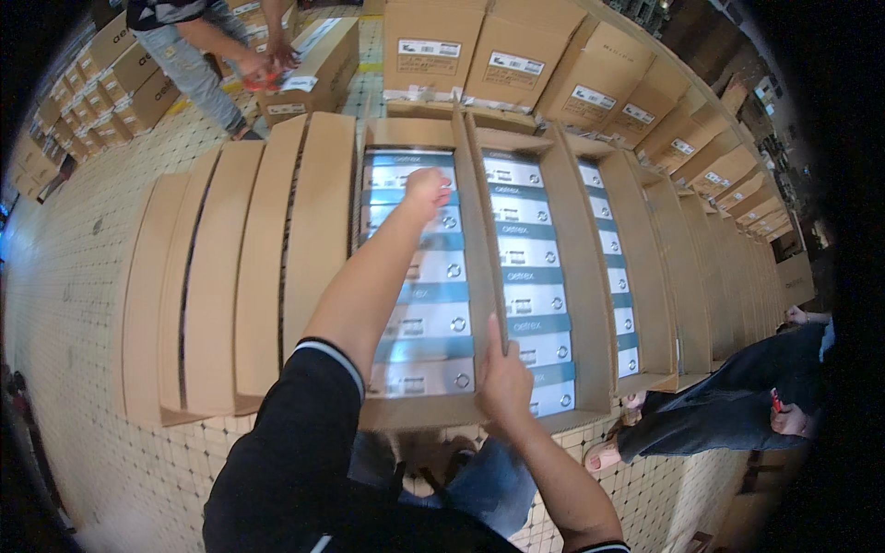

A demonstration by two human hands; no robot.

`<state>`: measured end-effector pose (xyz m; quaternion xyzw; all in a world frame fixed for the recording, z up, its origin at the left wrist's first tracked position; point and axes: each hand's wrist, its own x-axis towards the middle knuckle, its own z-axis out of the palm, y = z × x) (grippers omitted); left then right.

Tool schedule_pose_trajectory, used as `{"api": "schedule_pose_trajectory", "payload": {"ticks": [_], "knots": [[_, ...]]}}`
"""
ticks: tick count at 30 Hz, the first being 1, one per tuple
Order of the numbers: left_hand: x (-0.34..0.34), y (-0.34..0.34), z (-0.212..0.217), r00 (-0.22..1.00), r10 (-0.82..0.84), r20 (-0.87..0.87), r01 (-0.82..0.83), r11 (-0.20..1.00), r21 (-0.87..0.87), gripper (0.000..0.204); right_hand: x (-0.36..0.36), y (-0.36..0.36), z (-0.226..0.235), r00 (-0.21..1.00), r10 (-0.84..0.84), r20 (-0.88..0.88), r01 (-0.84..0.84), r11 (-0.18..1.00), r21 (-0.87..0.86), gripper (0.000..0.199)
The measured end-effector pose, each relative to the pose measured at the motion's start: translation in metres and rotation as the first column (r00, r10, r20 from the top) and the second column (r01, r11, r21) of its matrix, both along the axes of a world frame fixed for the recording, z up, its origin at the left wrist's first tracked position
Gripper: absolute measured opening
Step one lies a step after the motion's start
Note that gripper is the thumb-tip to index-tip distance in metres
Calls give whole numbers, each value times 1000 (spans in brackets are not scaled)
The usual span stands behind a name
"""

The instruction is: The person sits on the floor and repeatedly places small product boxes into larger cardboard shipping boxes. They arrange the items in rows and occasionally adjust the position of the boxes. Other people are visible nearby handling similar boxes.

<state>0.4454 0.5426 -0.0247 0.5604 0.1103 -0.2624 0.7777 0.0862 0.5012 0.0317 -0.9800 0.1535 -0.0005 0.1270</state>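
In front of me stands an open carton (419,417) packed with a column of white and teal shoe boxes (419,323). Above the far shoe boxes is my left hand (427,191), its fingers curled closed; whatever they hold, if anything, is hidden and blurred. My right hand (506,385) grips the raised cardboard flap (489,267) between this carton and its neighbour, near the close end, with one finger pointing up along it. The neighbouring open carton (590,387) holds a similar column of shoe boxes (530,276).
Cartons with flaps folded over (263,276) line my left. More open cartons (664,276) run right, with tall labelled cartons (516,64) behind. A person (207,55) handles a red tool over a carton (323,74) at far left; another person (737,396) stands at right.
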Motion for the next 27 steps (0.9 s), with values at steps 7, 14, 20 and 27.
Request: {"api": "schedule_pose_trajectory", "payload": {"ticks": [7,14,20,27], "knots": [[144,2,-101,865,462,-194,-500,825,-263,45,4,-5,0,998,31,-57,-29,999,44,74],[172,0,42,887,454,-84,-369,588,-719,52,7,-9,-4,990,19,-138,-13,999,42,74],[173,58,302,579,466,669,357,592,-722,38,4,-6,-10,998,27,-56,-29,999,-36,77],[68,140,316,568,241,787,383,769,-512,26,4,-1,-13,994,80,70,-69,987,-143,74]]}}
